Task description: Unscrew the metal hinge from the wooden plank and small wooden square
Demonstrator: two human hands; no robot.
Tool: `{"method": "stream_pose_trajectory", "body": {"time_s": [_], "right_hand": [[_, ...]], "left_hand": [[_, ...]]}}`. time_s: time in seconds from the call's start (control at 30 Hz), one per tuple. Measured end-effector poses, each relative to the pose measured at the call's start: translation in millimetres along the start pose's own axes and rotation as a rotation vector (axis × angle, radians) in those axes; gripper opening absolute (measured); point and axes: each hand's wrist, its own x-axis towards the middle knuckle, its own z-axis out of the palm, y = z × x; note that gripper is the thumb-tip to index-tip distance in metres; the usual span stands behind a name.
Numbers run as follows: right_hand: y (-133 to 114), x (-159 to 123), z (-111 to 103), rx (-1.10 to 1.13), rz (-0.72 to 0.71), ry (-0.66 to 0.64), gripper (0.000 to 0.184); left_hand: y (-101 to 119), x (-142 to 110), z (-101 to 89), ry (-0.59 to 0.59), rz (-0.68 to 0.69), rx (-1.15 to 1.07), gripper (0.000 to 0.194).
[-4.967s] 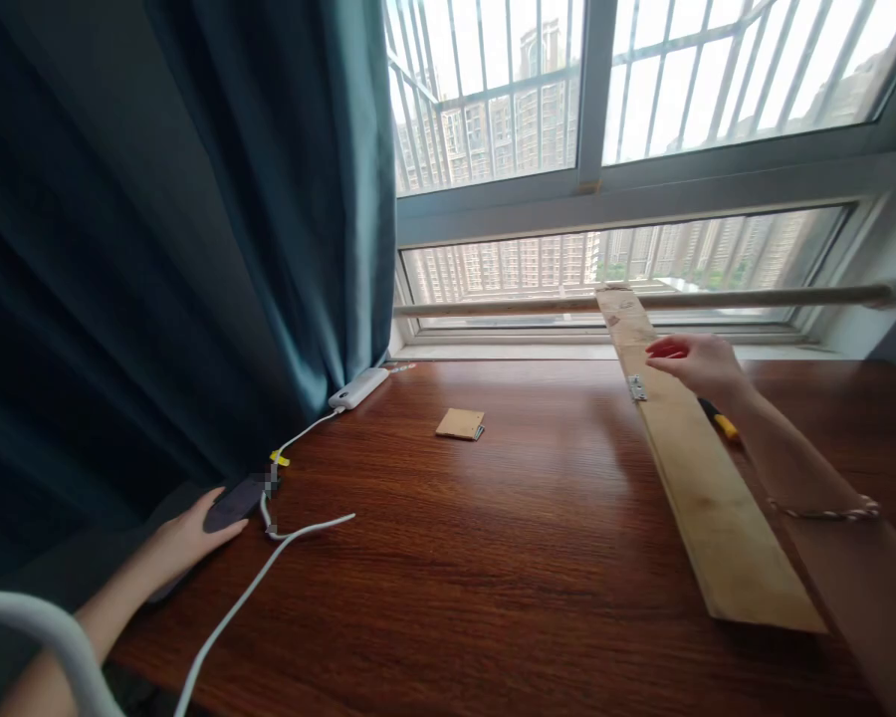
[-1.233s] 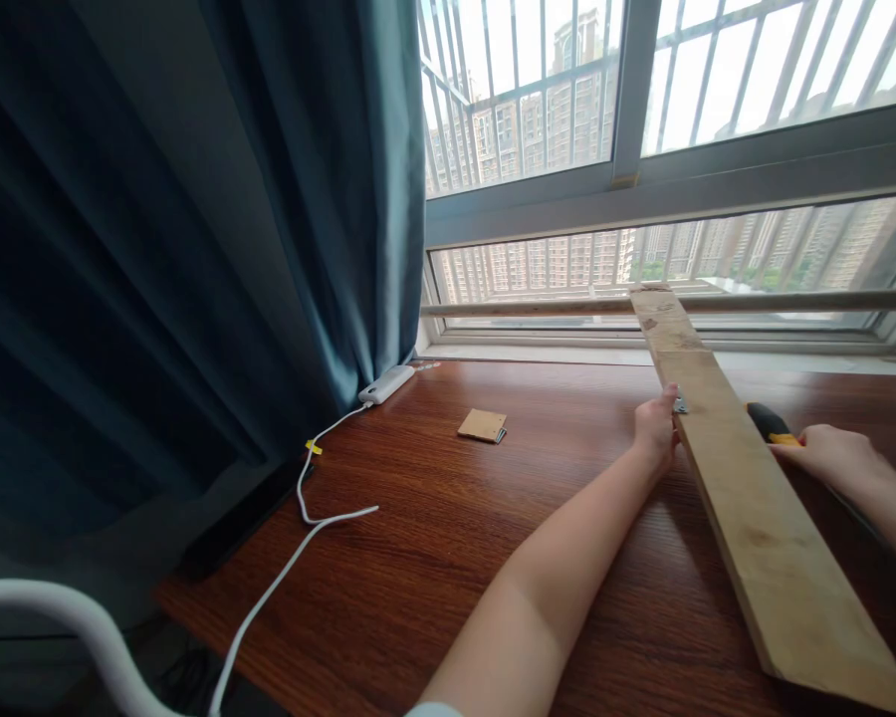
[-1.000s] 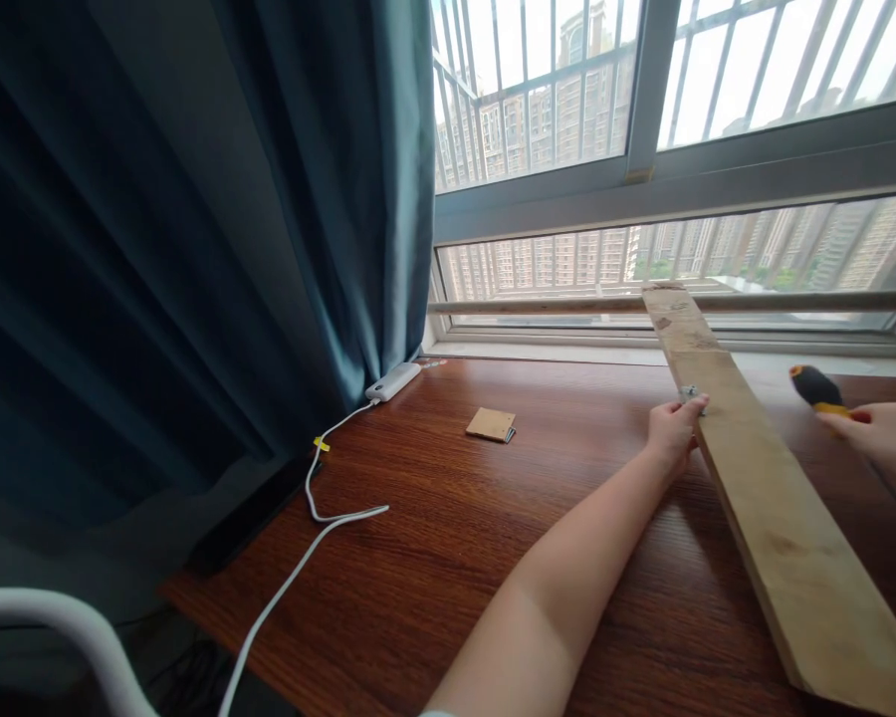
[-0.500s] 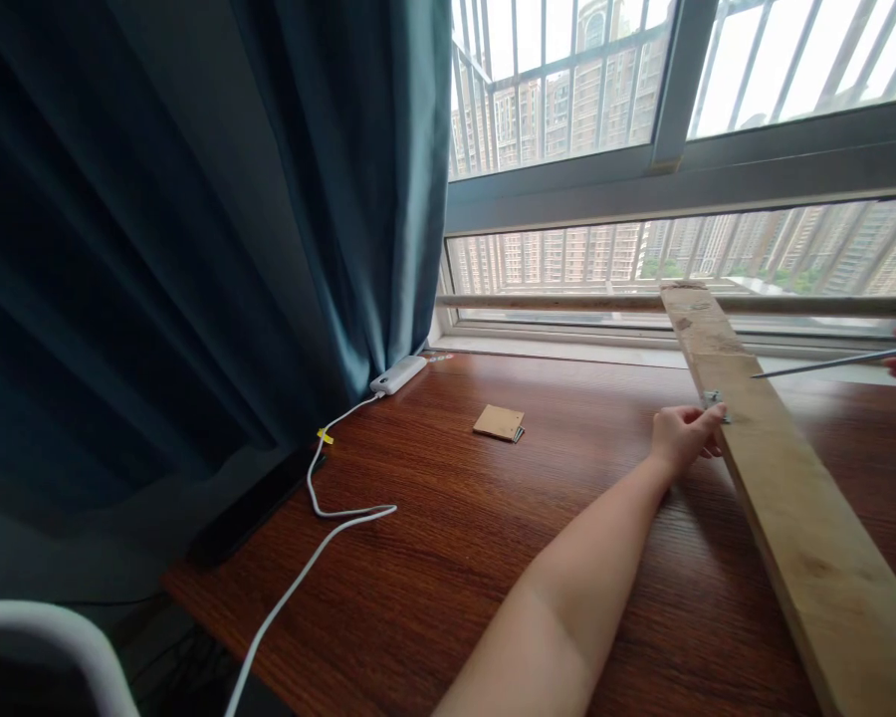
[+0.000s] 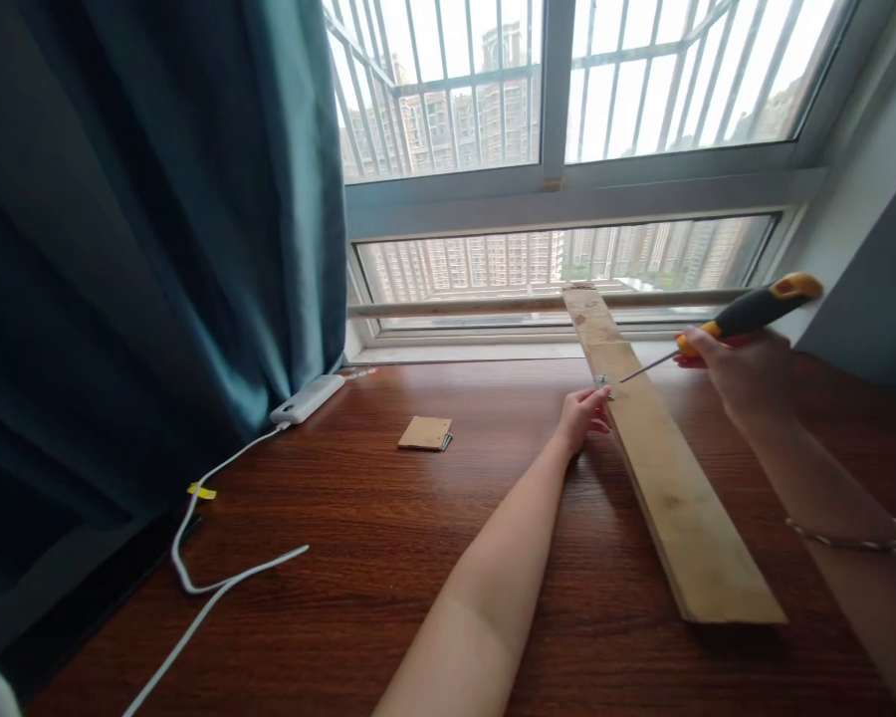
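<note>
In the board (image 5: 661, 468), bare pale wood, matt, darkened by knots and rough-looking at the far end. At its left edge, bright metal for the fitting (image 5: 602, 382). Right of the board, smooth, plastic-looking black and yellow on the screwdriver (image 5: 751, 311), with a grey metal shaft (image 5: 649, 366). Beneath the board, glossy reddish wood grain across the desk (image 5: 329, 478). To its left, matt brown cardboard for the card (image 5: 423, 433); farther left, smooth white plastic on box (image 5: 310, 400) and cable (image 5: 269, 565), soft sheen on the cloth curtain (image 5: 194, 199).
</note>
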Motion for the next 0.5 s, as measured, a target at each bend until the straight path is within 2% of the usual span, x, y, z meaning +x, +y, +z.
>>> {"method": "stream_pose_trajectory", "body": {"time_s": [0.2,0.37,0.5], "right_hand": [[-19.1,-15.6,6.5,-0.075,-0.015,-0.063,0.017],[-18.5,-17.6,7.4,-0.216,-0.056,-0.098,0.026],[-18.8,-17.9,6.6,-0.344,-0.124,-0.084,0.025]], "left_hand": [[-4.7,3.6,-6.6,-0.058,0.054,-0.032,0.044],[-4.3,1.1,-8.6,-0.060,0.067,-0.023,0.041],[-3.9,0.1,-8.7,-0.058,0.076,-0.033,0.041]]}}
